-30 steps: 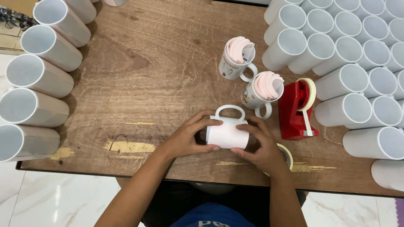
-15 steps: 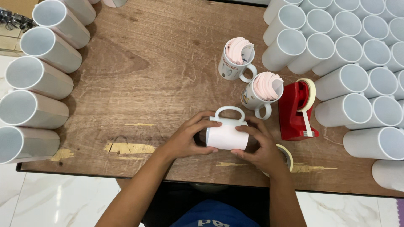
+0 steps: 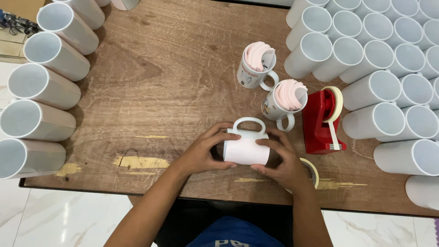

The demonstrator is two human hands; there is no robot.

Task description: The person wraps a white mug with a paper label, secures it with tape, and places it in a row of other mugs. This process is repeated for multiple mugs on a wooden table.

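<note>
A white mug lies on its side on the wooden table, its handle pointing away from me. A white sheet wraps around its body. My left hand grips the mug's left end and my right hand holds its right end, fingers pressed onto the paper. A roll of tape lies partly hidden under my right hand. Two upright mugs stuffed with pink rolled papers stand just beyond.
A red tape dispenser with cream tape stands to the right of the mugs. Several stacked white mugs lie on their sides along the left edge and fill the right side. The table's front edge runs just below my hands.
My hands and the mug have stayed in nearly the same place; the fingers shifted only slightly on the paper wrap.
</note>
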